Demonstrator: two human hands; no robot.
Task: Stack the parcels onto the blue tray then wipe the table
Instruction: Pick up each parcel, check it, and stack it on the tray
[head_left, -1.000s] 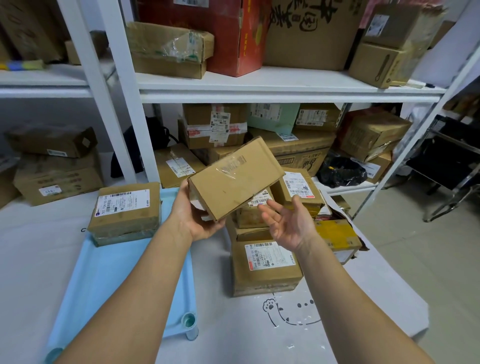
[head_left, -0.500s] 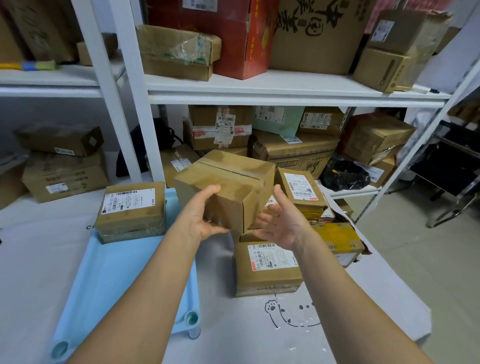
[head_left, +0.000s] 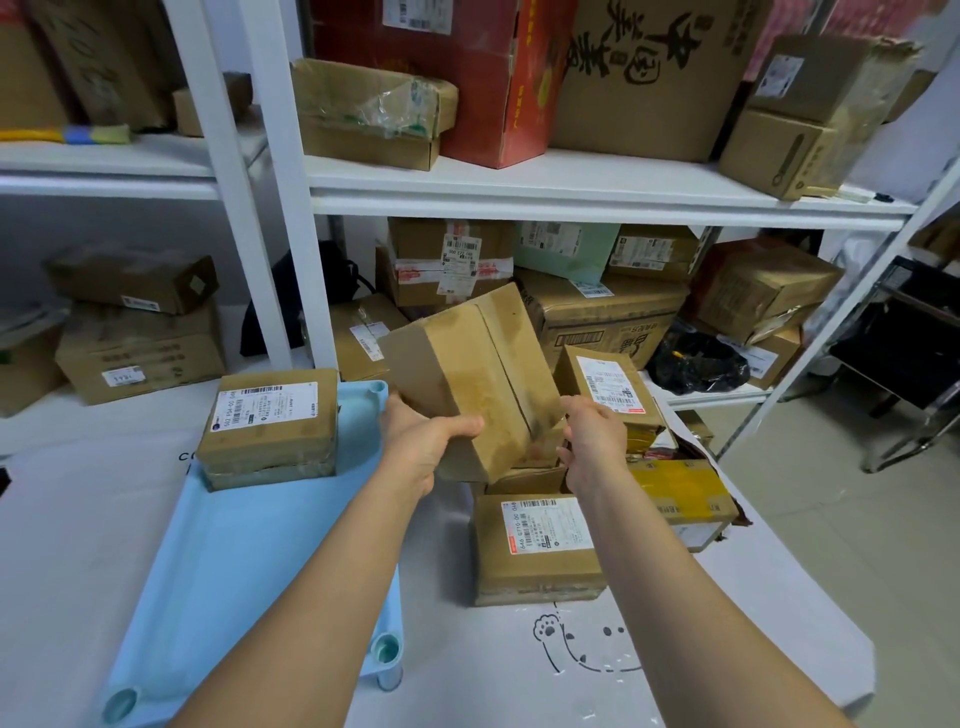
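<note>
Now the left hand (head_left: 423, 447) and right hand (head_left: 592, 441) hold a plain brown parcel (head_left: 475, 384) between them in the air, each grip closed on one side of it, thumb over the near edge, the box tilted with its taped seam running away from the person; to set it down well, it looks wise to level it first, swing it leftward over the blue tray (head_left: 234, 551), and lower it flat beside or onto the labelled parcel (head_left: 270, 421) already sitting at the tray's far end; the tray is smooth moulded plastic with round corner sockets; just below the grip a squat labelled carton (head_left: 535, 545) rests on the white worktop (head_left: 67, 545), its cardboard scuffed and tape-banded; beyond the right hand more cartons lie heaped, one yellow-taped box (head_left: 680, 491) torn at its edge.
</note>
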